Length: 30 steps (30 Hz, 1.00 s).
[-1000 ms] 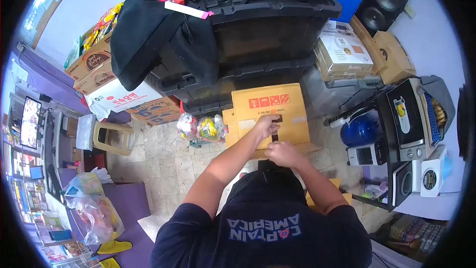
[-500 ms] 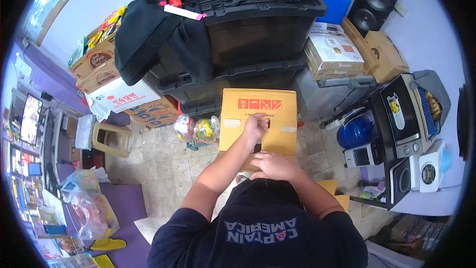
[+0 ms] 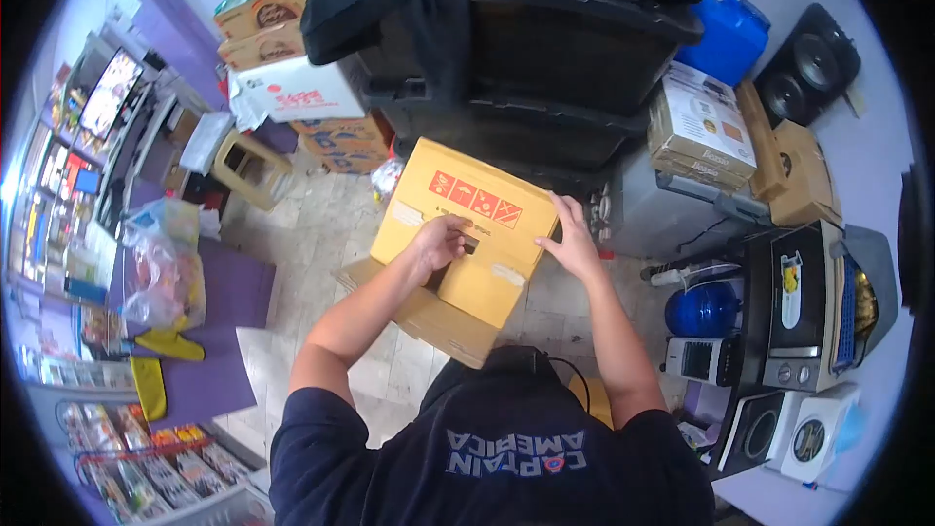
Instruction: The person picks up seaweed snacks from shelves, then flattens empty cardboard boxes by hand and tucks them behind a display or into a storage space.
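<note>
A yellow-brown cardboard box [image 3: 487, 168] with red handling symbols is tilted in front of me, turned askew, with lower flaps spread. My left hand [image 3: 440, 242] is closed, its fingers curled at a dark gap in the box's printed face, gripping the cardboard there. At the box's right edge, my right hand [image 3: 575, 242] holds on, with the thumb on the face and the fingers over the side. What lies inside the box is hidden.
Stacked black bins [image 3: 565, 58] stand ahead, with a white carton [image 3: 302, 93] to their left. A beige stool [image 3: 251, 161] is on the left. A microwave [image 3: 799, 307] and blue water jug [image 3: 701, 310] are at right. A plastic bag [image 3: 161, 273] sits on a purple surface.
The box has turned clockwise and been tipped. My right hand has moved from its near side up to its right edge. My left hand, still at the gap, has shifted left.
</note>
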Tool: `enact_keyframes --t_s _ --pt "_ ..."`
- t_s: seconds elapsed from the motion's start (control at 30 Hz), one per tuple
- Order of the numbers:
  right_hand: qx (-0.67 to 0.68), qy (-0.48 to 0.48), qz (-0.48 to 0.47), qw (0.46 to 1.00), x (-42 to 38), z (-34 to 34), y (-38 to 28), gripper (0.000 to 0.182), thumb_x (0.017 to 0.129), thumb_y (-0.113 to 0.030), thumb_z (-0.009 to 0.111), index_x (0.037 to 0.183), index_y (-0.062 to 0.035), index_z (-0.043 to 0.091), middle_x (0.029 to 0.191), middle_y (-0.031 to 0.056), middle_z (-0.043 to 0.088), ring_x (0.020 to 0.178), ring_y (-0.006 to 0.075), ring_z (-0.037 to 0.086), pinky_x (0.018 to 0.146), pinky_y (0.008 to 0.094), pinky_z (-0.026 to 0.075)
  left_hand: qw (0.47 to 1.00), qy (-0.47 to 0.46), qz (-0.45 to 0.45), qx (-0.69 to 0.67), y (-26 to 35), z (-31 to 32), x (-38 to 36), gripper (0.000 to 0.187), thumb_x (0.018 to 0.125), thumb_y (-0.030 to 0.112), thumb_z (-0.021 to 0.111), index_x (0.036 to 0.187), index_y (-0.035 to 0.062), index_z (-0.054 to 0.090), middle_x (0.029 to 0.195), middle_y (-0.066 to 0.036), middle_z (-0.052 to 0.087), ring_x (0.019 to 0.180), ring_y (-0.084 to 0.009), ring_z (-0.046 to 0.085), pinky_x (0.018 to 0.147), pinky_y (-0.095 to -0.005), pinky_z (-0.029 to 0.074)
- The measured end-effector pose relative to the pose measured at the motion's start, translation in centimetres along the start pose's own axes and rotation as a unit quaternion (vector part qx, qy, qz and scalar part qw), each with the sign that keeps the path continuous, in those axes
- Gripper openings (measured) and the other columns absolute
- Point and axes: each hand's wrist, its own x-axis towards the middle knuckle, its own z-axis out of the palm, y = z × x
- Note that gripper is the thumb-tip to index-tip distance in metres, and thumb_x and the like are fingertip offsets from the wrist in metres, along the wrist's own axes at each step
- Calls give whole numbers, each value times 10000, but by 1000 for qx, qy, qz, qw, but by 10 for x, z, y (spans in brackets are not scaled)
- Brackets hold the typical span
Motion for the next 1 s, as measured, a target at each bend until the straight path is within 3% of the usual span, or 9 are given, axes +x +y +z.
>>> enact_keyframes --t_s 0.2,0.37,0.47,0.5,0.6,0.67,0.73,0.8,1.0 --pt "-32 -175 51 983 -54 4 -60 686 787 -185 724 1383 -79 403 1274 214 476 1079 435 565 917 485 479 988 67 14 139 0 -35 -45 181 860 184 627 996 68 662 903 -62 632 777 -168 575 675 -316 461" --pt "-82 -269 -88 956 -42 37 -73 501 711 -84 719 1181 -32 556 1249 198 517 1136 383 549 929 468 473 917 84 93 377 -9 -54 -60 209 792 169 684 946 32 648 810 -70 667 643 -171 610 550 -297 465" --pt "-59 -179 -291 938 -18 81 -92 543 683 -72 730 1191 -16 545 1269 178 507 1210 369 480 987 453 436 842 153 134 499 -25 -64 -58 273 742 155 694 945 -5 606 802 -112 674 637 -220 639 550 -355 494" --pt "-96 -206 -323 919 -7 104 -91 776 590 -128 833 1284 -21 503 1387 185 432 1334 370 369 1084 447 363 803 148 165 554 -30 -73 -53 305 739 154 686 985 -5 599 822 -138 677 658 -253 645 586 -376 504" --pt "-104 -285 -363 881 9 151 -102 832 573 -193 862 1294 -16 486 1429 216 395 1354 396 345 1122 455 323 719 106 328 603 -59 -123 -23 383 692 131 671 1053 8 643 875 -211 692 769 -350 676 706 -438 531" --pt "-99 -327 -373 863 16 202 -92 930 520 -290 895 1296 0 474 1424 250 396 1366 407 322 1132 465 303 709 60 190 677 -50 -124 -43 330 671 146 672 965 -4 685 884 -234 686 778 -384 661 734 -454 517" --pt "-106 -394 -336 849 14 224 -110 975 511 -337 899 1310 4 455 1397 250 430 1348 411 345 1113 476 318 663 107 206 712 -71 -166 -19 274 671 166 670 883 -3 708 882 -254 679 802 -392 658 735 -471 511" --pt "-113 -416 -317 845 4 245 -130 1015 504 -379 900 1304 39 437 1386 265 440 1333 421 358 1092 484 331 693 105 222 678 -88 -202 -11 305 661 180 680 901 -6 703 878 -254 679 816 -398 658 747 -468 516" --pt "-160 -459 -252 837 -18 331 -160 1056 476 -370 918 1272 125 431 1109 266 646 1071 389 614 987 422 450 753 187 242 583 -109 -235 -45 550 576 167 774 1078 -14 641 1001 -270 668 953 -404 649 834 -446 511"
